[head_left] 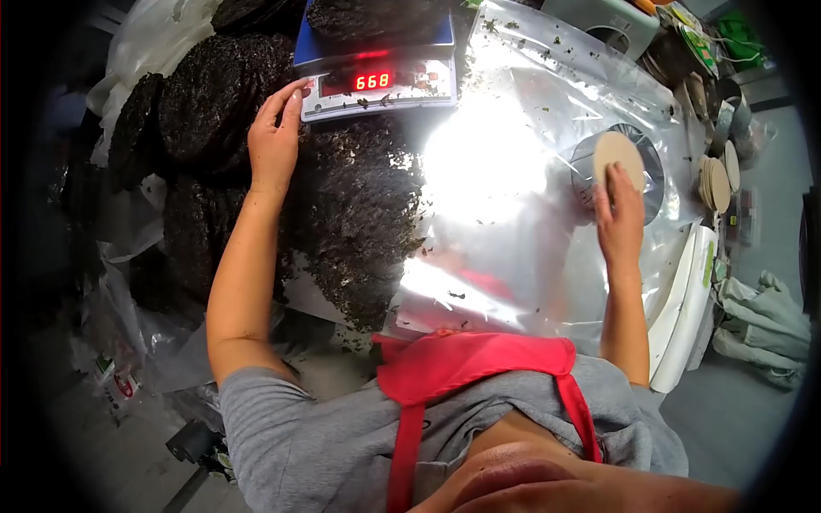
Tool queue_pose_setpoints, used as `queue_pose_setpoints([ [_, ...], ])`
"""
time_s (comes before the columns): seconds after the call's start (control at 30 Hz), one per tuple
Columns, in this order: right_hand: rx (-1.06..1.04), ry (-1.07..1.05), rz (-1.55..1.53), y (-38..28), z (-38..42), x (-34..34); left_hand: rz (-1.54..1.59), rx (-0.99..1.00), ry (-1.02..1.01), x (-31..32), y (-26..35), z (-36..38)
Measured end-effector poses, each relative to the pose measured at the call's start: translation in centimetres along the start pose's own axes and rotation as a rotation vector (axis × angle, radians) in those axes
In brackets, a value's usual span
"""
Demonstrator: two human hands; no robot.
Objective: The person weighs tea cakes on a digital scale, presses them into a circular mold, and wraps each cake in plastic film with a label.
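The left hand (278,128) has its fingers spread loosely and holds nothing, a fingertip touching the front corner of the scale (380,96); pressure there could throw off the reading or knock a button. A dark cake (376,17) lies on the scale's plate, and bits might drop from it, since it looks crumbly. Loose crumbs already lie on the scale's front, and the dark heap (355,222) just below could unsettle it if any has crept underneath. The right hand (619,201) has bent fingers on a round board (617,156) at the mouth of a metal can (585,171); whether that grip pinches or only presses cannot be told. An uneven push could tip the board or slide the can on the slick plastic sheet (513,256). The scale's display (373,80) reads 668 in red; its button markings, and the marks on the can, are too small to read.
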State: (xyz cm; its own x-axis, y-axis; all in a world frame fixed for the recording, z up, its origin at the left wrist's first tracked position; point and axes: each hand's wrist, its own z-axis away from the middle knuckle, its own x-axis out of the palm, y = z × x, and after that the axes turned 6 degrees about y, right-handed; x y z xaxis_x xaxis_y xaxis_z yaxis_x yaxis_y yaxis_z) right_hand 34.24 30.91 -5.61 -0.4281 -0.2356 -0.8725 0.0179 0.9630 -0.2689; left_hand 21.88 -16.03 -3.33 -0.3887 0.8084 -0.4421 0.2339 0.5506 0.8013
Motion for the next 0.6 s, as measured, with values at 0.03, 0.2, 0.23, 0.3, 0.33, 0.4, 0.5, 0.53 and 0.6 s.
queue_pose_setpoints([
  [0.03, 0.014, -0.006, -0.006, 0.5, 0.5, 0.1, -0.009, 0.002, -0.014, 0.0, 0.0, -0.3],
  [0.2, -0.067, 0.115, -0.210, -2.1, 0.2, 0.0, 0.051, 0.164, -0.043, 2.6, 2.8, -3.6],
  [0.23, -0.082, 0.074, -0.420, -3.1, -0.3, 0.8, -0.099, 0.409, -0.028, 3.9, 2.6, -5.8],
  [0.3, -0.198, 0.042, -0.503, -7.8, -0.6, 3.0, -0.735, 0.734, 0.146, 7.9, 2.1, -9.2],
  [0.33, -0.282, -0.107, -0.492, -10.7, -1.0, 2.8, -0.774, 0.652, 0.055, 9.6, 0.1, -10.3],
  [0.4, -0.464, -0.116, -0.584, -15.4, -4.5, 2.3, -0.835, 0.602, -0.103, 10.6, -0.6, -12.0],
  [0.5, -0.085, -0.027, -0.843, -17.8, -14.2, 5.5, -0.758, 0.826, -0.198, 9.9, -3.1, -13.8],
  [0.53, 0.101, -0.151, -1.009, -17.4, -18.8, 8.8, -0.427, 0.545, -0.207, 8.8, -0.7, -12.7],
  [0.6, 0.379, -0.381, -1.288, -17.8, -23.5, 11.4, -0.302, 0.223, -0.196, 8.0, 0.4, -12.6],
])
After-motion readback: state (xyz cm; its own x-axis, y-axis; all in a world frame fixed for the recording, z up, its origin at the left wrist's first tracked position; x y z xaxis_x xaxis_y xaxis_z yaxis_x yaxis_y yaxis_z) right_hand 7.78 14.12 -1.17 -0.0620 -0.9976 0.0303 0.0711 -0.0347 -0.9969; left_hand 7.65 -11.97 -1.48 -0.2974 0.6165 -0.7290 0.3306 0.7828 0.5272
